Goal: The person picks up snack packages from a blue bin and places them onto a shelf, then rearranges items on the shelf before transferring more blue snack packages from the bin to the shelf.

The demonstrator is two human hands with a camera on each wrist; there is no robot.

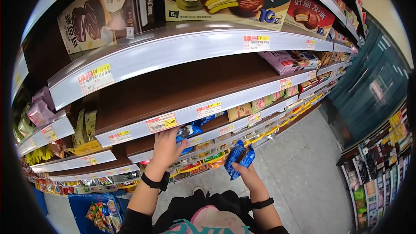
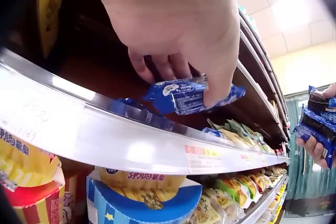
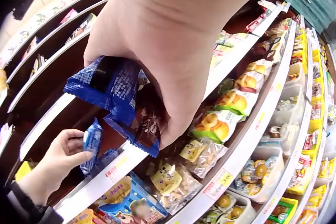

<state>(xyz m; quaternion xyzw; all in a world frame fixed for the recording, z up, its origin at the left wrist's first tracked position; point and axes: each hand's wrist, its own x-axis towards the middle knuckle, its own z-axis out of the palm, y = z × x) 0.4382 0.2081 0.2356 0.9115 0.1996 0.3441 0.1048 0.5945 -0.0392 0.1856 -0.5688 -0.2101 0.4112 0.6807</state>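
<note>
My left hand (image 1: 167,151) is at the front of a lower shelf, under a price tag marked 5.00. Its thumb and fingers pinch a small blue snack packet (image 2: 184,97), just above the shelf's white lip (image 2: 131,142). More blue wrapping (image 3: 107,160) lies on the shelf right beside it. Away from the shelf, over the floor, my right hand (image 1: 246,174) grips blue-and-dark snack packets (image 3: 116,90) bunched together. The palm hides part of that bunch in the right wrist view.
Above stand large pie boxes (image 1: 229,0) behind a price-label rail. Bagged snacks (image 3: 226,108) and plastic bins (image 3: 260,169) fill lower shelves. A blue basket (image 1: 80,210) with snacks sits at lower left. Grey floor (image 1: 286,160) runs right towards a teal curtain (image 1: 368,82).
</note>
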